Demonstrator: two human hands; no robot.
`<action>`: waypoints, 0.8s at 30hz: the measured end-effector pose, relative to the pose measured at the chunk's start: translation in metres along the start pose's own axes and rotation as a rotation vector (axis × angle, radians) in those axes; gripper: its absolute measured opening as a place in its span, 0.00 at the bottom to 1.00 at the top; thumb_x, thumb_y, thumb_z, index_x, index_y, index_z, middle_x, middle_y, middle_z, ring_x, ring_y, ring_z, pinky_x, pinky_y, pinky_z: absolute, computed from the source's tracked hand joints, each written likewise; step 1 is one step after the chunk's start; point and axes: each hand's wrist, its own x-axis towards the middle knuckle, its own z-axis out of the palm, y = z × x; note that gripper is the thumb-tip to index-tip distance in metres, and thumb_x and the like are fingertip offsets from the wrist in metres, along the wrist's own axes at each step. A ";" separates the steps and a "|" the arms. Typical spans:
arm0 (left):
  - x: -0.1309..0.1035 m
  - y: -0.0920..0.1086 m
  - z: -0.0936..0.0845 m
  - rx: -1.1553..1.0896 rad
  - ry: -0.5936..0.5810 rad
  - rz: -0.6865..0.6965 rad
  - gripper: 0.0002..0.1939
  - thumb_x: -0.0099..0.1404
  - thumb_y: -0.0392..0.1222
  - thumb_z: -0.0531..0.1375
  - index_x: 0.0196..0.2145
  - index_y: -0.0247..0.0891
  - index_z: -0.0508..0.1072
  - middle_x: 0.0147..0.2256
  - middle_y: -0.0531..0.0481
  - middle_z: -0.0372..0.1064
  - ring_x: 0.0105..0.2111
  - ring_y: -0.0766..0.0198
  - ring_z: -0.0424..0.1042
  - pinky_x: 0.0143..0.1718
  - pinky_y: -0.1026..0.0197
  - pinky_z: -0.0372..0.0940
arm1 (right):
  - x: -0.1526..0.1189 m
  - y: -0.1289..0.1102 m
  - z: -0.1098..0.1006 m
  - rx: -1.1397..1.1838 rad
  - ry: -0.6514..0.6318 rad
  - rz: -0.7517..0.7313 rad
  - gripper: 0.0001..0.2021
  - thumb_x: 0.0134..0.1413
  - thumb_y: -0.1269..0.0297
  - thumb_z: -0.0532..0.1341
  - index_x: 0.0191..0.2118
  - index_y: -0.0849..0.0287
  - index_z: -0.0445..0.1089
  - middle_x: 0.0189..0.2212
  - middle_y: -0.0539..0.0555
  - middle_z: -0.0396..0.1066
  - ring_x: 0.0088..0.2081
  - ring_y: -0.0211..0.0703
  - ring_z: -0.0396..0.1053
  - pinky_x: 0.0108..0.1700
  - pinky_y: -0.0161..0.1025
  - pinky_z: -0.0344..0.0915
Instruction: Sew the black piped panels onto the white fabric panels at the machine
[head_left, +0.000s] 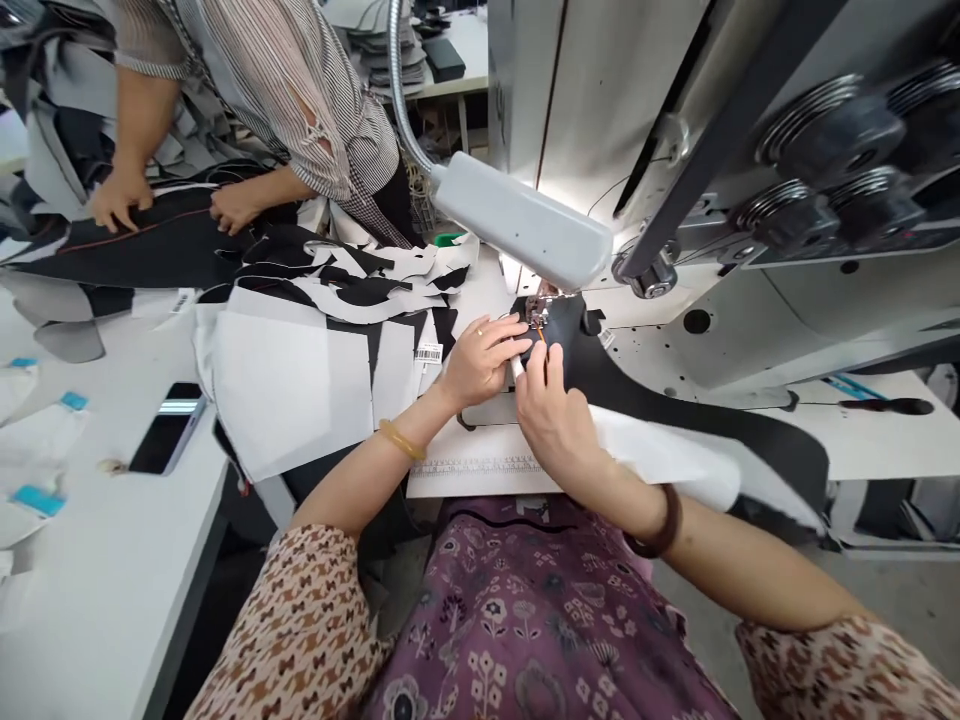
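Note:
A black fabric piece with a white backing lies across the sewing machine bed, its far end under the presser foot. My left hand rests on it just left of the foot, fingers stretched out and lying flat. My right hand is closed, with bent fingers pinching the near edge of the fabric in front of the foot. A short orange line shows on the fabric between my fingertips and the foot. My right fingers hide part of the gripped edge.
A lamp hangs low over the needle area. To the left lie stacked cut pieces with a barcode label, and a phone on a white table. A co-worker's hands handle black fabric beyond. A ruler strip borders the near edge.

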 end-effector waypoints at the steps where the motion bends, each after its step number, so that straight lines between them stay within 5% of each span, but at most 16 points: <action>1: 0.000 0.007 -0.002 0.015 0.009 -0.062 0.15 0.61 0.31 0.47 0.38 0.40 0.71 0.42 0.48 0.71 0.46 0.62 0.68 0.46 0.56 0.62 | -0.004 -0.002 0.004 0.016 -0.005 0.011 0.23 0.55 0.77 0.40 0.53 0.73 0.61 0.58 0.70 0.52 0.58 0.65 0.53 0.24 0.35 0.63; 4: 0.002 0.029 0.001 0.091 0.090 -0.284 0.08 0.60 0.38 0.53 0.33 0.39 0.72 0.38 0.47 0.68 0.40 0.61 0.67 0.42 0.57 0.62 | -0.017 -0.007 0.012 0.120 -0.074 -0.021 0.22 0.56 0.73 0.45 0.56 0.71 0.58 0.59 0.70 0.51 0.52 0.58 0.61 0.29 0.38 0.66; 8: 0.001 0.055 0.016 0.085 0.136 -0.637 0.10 0.54 0.44 0.62 0.32 0.38 0.67 0.35 0.48 0.61 0.38 0.60 0.64 0.41 0.58 0.62 | -0.041 -0.004 0.023 0.321 -0.307 0.039 0.24 0.54 0.54 0.53 0.54 0.60 0.59 0.46 0.61 0.64 0.34 0.44 0.69 0.26 0.36 0.63; 13: -0.017 0.077 0.033 -0.352 0.194 -1.245 0.26 0.47 0.37 0.65 0.42 0.40 0.57 0.36 0.52 0.63 0.34 0.64 0.67 0.38 0.60 0.64 | -0.074 0.045 0.055 0.791 -0.416 -0.020 0.22 0.54 0.45 0.49 0.46 0.54 0.64 0.41 0.53 0.66 0.44 0.43 0.65 0.41 0.38 0.63; 15: -0.022 0.081 0.038 -0.597 0.157 -1.438 0.26 0.46 0.35 0.64 0.42 0.40 0.59 0.35 0.52 0.65 0.36 0.63 0.68 0.40 0.60 0.63 | -0.090 0.078 0.077 1.030 -0.376 0.194 0.20 0.53 0.46 0.50 0.40 0.54 0.67 0.42 0.52 0.67 0.46 0.40 0.64 0.50 0.39 0.59; 16: -0.023 0.082 0.039 -0.719 0.134 -1.510 0.22 0.46 0.34 0.63 0.40 0.39 0.62 0.34 0.52 0.66 0.37 0.62 0.68 0.41 0.59 0.63 | -0.099 0.095 0.088 1.109 -0.283 0.446 0.21 0.48 0.44 0.53 0.39 0.55 0.67 0.43 0.53 0.67 0.47 0.41 0.63 0.53 0.39 0.57; 18: -0.021 0.085 0.040 -0.939 0.093 -1.594 0.15 0.45 0.32 0.62 0.33 0.37 0.67 0.33 0.51 0.68 0.39 0.59 0.68 0.43 0.59 0.63 | -0.117 0.120 0.111 1.100 -0.196 0.731 0.28 0.46 0.43 0.51 0.48 0.59 0.61 0.51 0.59 0.61 0.53 0.45 0.59 0.56 0.44 0.54; 21: -0.012 0.091 0.035 -1.220 0.014 -1.576 0.15 0.42 0.30 0.62 0.32 0.34 0.71 0.31 0.50 0.71 0.35 0.58 0.71 0.39 0.57 0.66 | -0.146 0.128 0.135 1.260 -0.381 0.881 0.31 0.45 0.42 0.45 0.45 0.64 0.61 0.35 0.61 0.69 0.30 0.42 0.67 0.35 0.43 0.65; 24: -0.008 0.098 0.027 -1.605 -0.116 -1.545 0.19 0.39 0.31 0.62 0.34 0.30 0.73 0.29 0.47 0.74 0.28 0.59 0.73 0.34 0.55 0.69 | -0.171 0.107 0.146 1.488 -0.691 0.878 0.23 0.36 0.43 0.53 0.27 0.63 0.65 0.19 0.56 0.65 0.17 0.39 0.60 0.20 0.38 0.58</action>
